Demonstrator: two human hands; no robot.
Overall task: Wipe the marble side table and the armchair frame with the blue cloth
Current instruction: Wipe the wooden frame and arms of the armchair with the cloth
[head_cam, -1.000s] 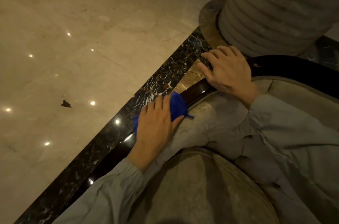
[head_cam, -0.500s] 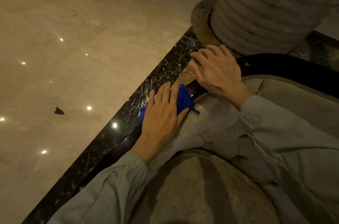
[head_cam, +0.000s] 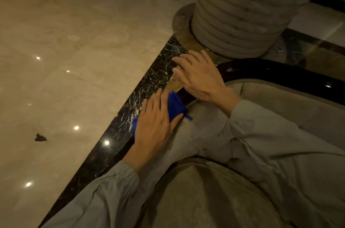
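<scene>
At the bottom of the frame is the soft seat cushion of the armchair, with two grey sleeves crossing over it. In the middle, the left hand lies flat on the blue cloth, fingers out straight and thumb tucked against its side, pressing it on the dark shiny chair frame. Part of the cloth is hidden under the palm. Just above it, the right hand rests open on the same frame, fingers spread and holding nothing. Beside both hands runs a black stone strip with white veins. At the upper right stands a big ribbed pillar, close behind the frame. The pale shiny floor fills the left, with a small dark scrap lying on it.
</scene>
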